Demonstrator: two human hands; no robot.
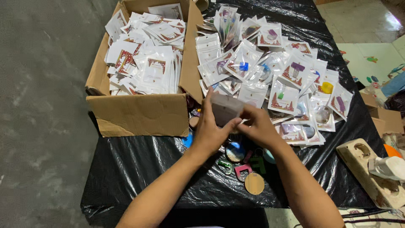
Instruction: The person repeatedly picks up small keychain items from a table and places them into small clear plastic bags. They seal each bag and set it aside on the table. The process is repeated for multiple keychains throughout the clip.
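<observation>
My left hand and my right hand meet over the black plastic sheet, both gripping a small clear plastic pouch between them. Just below my hands lie loose keychain pieces: a round blue one, a pink arch shape, a green piece and a tan disc. Behind the hands spreads a heap of packed clear pouches with coloured pieces inside.
An open cardboard box at left holds several white printed packets. A beige power strip with a white plug lies at right. Small cardboard boxes stand on the floor beyond the right edge.
</observation>
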